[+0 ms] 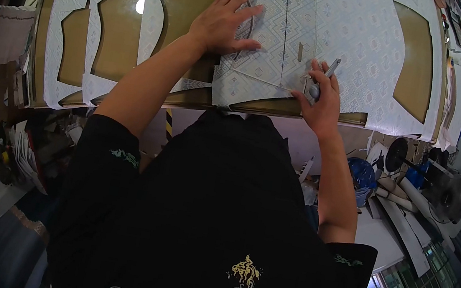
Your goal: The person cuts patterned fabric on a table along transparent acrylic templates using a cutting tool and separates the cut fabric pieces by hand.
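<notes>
My left hand (222, 22) lies with fingers spread on the left side of a clear pattern template (272, 25), pressing it flat. The template has a dark centre line and two narrow slots. Under it is a pale patterned sheet (358, 44) spread over the table. At the template's lower right edge, my right hand (322, 95) is closed around a slim silver tool (333, 67) that looks like a knife. Its narrow end points up and away; the fingers hide part of it.
Curved openings in the sheet, such as the wide one (185, 6) on the left and one (415, 64) on the right, show the brown tabletop. A black fan (449, 194), a blue bag (360, 175) and rolls stand below right. Stacked papers (7, 39) sit left.
</notes>
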